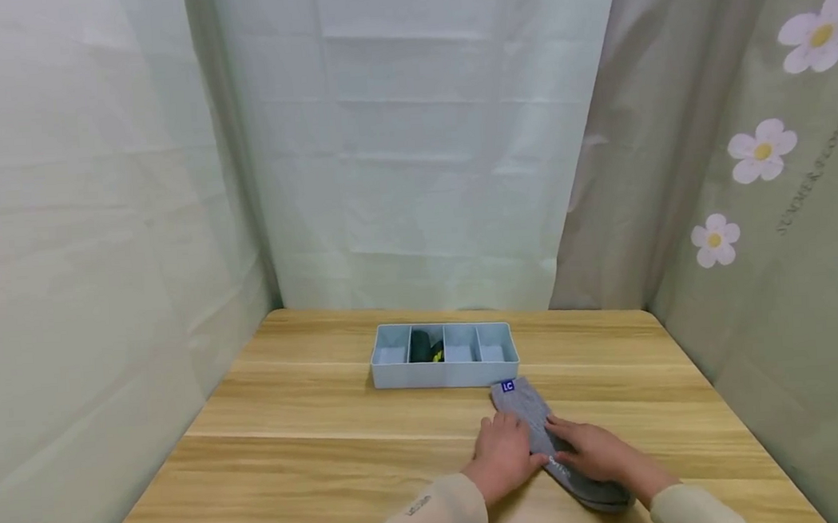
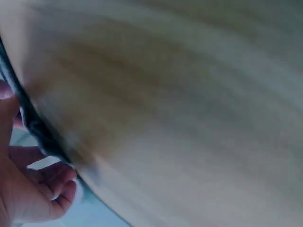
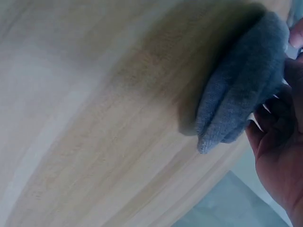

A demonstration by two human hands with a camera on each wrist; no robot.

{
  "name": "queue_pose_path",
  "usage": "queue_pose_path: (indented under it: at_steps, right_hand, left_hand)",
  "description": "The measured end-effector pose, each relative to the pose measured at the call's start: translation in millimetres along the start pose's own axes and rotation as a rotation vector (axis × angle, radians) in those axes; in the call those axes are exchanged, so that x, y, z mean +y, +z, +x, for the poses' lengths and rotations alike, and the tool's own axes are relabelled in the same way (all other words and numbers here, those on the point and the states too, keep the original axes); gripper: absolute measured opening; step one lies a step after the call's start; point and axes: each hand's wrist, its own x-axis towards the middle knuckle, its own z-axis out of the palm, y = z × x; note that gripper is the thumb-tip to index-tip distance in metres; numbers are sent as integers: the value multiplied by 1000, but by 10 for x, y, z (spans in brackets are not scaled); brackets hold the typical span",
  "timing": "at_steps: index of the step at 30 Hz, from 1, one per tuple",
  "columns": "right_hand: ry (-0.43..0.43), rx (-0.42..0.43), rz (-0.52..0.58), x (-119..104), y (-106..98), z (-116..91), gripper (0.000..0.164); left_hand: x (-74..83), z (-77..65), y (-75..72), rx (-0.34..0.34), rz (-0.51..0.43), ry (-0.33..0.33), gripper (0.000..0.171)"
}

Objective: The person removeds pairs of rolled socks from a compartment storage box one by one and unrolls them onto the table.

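A flat pair of grey socks point(image 1: 524, 403) lies slantwise on the wooden table, with a small blue label at its far end and white lettering farther down. My left hand point(image 1: 503, 452) rests along the left edge, fingers bent lightly and thumb reaching onto the fabric. From the other side my right hand point(image 1: 595, 451) lies over the right edge, its thumb and fingers spread apart on the cloth. The right wrist view shows the thick, layered near end of the grey socks point(image 3: 241, 85) beside relaxed fingers. Only a thin dark edge of them shows in the left wrist view.
A light blue box point(image 1: 429, 375) with several compartments stands just beyond the socks' far end. One compartment holds a dark green rolled bundle point(image 1: 420, 346) and a dark piece with yellow marks point(image 1: 437, 351). Pale curtains point(image 1: 414, 174) surround the wooden table point(image 1: 313, 412) on three sides.
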Motion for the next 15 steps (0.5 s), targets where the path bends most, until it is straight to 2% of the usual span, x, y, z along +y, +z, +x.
queue_pose_path:
  at_steps: [3,5,11,15]
  right_hand:
    - [26,-25,-7,15,21,3,51]
    - [65,1,-11,-19,47,10,51]
    - [278,116,-25,-246,157,57,47]
    - [385,164,-82,-401,206,103,45]
  left_hand:
    - [-12,56,68,-24,-26,-25,64]
    - [-58,78,54,-36,-42,-19,65]
    - [-189,128,-32,-115,-89,30,68]
    - [-238,172,0,-91,-92,32,66]
